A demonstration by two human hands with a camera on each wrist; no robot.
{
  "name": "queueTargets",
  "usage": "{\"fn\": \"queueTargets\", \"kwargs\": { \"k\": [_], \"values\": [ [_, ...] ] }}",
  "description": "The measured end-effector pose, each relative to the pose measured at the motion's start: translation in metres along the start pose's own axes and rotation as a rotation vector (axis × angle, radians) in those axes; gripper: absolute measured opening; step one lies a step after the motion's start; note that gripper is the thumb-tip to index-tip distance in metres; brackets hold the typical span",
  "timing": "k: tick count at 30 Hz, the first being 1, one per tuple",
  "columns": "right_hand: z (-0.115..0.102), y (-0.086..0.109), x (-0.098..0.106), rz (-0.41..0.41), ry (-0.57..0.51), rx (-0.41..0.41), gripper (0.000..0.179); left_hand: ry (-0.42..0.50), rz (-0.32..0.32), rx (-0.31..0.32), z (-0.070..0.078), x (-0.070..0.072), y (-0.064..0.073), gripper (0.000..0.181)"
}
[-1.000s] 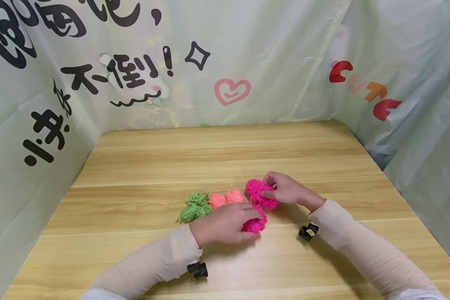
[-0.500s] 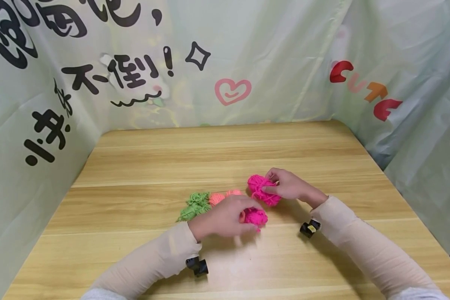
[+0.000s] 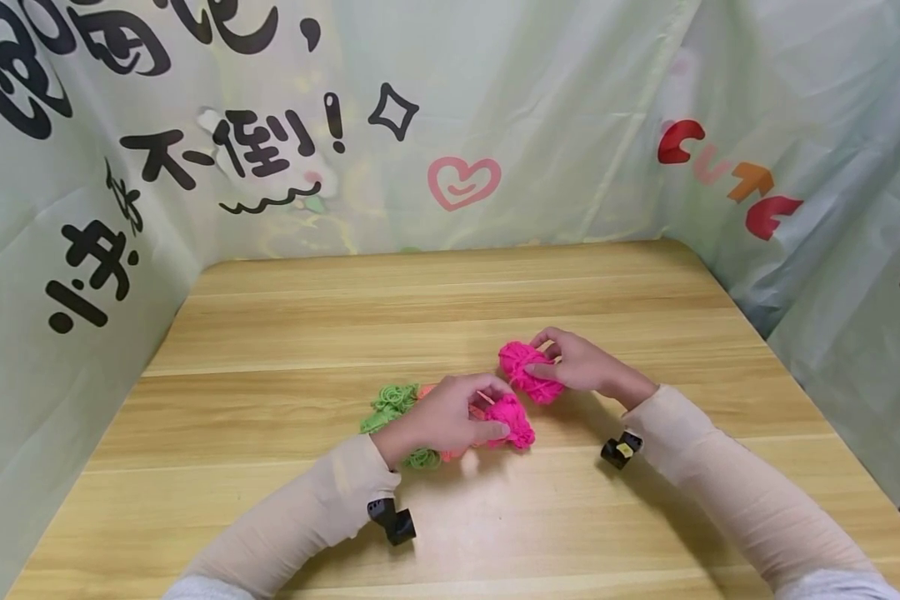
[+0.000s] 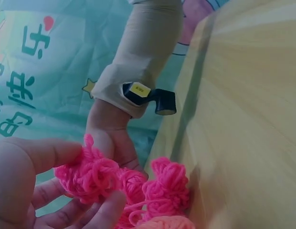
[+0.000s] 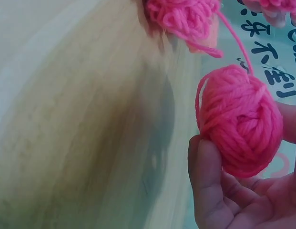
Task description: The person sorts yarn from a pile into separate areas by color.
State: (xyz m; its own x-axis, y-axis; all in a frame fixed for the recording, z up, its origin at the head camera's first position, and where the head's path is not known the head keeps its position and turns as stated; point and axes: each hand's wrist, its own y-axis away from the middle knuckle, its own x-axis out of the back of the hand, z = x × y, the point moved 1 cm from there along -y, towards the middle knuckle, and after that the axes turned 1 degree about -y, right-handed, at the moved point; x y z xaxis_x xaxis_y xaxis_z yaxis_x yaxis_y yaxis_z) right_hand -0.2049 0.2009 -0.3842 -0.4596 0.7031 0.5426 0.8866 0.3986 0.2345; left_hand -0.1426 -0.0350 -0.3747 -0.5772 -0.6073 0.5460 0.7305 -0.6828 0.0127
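Note:
In the head view my right hand (image 3: 581, 364) grips a bright pink ball of yarn (image 3: 528, 375) between thumb and fingers. The right wrist view shows this wound ball (image 5: 240, 121) raised off the table, a strand running up from it. My left hand (image 3: 450, 417) pinches a looser clump of pink yarn (image 4: 88, 176) between thumb and fingertips. Lower in the left wrist view, another pink clump (image 4: 167, 186) sits by the wooden table, with coral yarn (image 4: 167, 223) at the bottom edge. The left hand partly hides coral yarn (image 3: 426, 390) and green yarn (image 3: 393, 400).
The wooden table (image 3: 435, 312) spreads out around the yarn. Printed curtains (image 3: 555, 150) hang along its back and sides. A black camera mount (image 3: 392, 522) hangs at the left cuff, another mount (image 3: 621, 450) at the right.
My right hand has carried the pink ball slightly away from me and up. The left hand has moved farther from me too, now pinching pink yarn and covering more of the coral yarn.

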Motion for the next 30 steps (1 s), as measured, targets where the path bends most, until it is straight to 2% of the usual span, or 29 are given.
{"fn": "queueTargets", "kwargs": {
  "k": [5, 11, 21, 30],
  "values": [
    [-0.001, 0.001, 0.002, 0.003, -0.011, 0.000, 0.048, 0.054, 0.018, 0.044, 0.000, 0.003, 0.000, 0.036],
    [0.002, -0.002, 0.005, -0.012, -0.050, 0.020, 0.051, 0.197, 0.068, 0.105, -0.002, 0.005, -0.001, 0.035],
    [0.005, -0.003, 0.010, -0.004, -0.116, -0.020, 0.040, 0.410, 0.061, 0.123, -0.003, 0.009, -0.005, 0.041],
    [0.007, -0.004, 0.013, -0.008, -0.300, -0.113, 0.044, 0.476, 0.070, 0.145, -0.004, 0.013, -0.009, 0.036]
  ]
}}
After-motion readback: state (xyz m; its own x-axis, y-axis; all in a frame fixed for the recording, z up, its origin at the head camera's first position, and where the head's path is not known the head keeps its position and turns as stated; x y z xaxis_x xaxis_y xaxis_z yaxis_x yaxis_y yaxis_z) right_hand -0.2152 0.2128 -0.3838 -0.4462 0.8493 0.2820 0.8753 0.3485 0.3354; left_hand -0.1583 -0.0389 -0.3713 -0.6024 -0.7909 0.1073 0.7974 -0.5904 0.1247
